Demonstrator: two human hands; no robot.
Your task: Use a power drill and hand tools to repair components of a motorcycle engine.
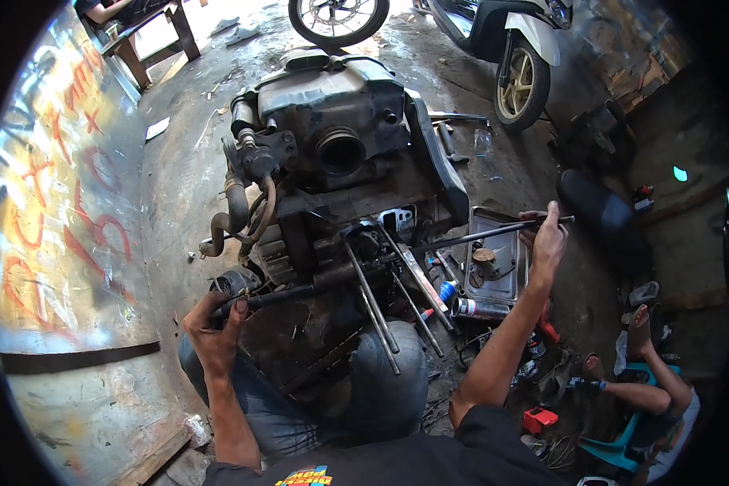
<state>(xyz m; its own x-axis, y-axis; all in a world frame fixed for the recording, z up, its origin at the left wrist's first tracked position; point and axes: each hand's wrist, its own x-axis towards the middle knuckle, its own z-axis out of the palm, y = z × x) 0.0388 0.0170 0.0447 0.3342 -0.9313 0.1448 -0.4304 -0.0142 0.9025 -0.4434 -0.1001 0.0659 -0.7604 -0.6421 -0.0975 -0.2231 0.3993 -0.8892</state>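
A long dark metal bar (494,232) runs across in front of me, thicker toward its left end. My left hand (215,332) is closed around the left end. Near the thin right end, the fingers of my right hand (549,243) are wrapped round it, with the tip sticking out beyond them. The bar's middle crosses a greasy, partly dismantled engine (356,251), and I cannot tell whether it touches. Several long metal studs (368,300) stick out of the engine toward my knees. A large grimy motorcycle body (332,105) with a round opening stands just beyond.
To the right lie a metal tray (506,219), a spray can (479,309) and a red object (540,419). A black seat (603,211) is farther right. Another person's arm (644,397) shows by a teal stool (611,454). A painted panel (65,178) borders the left; a scooter (518,65) stands behind.
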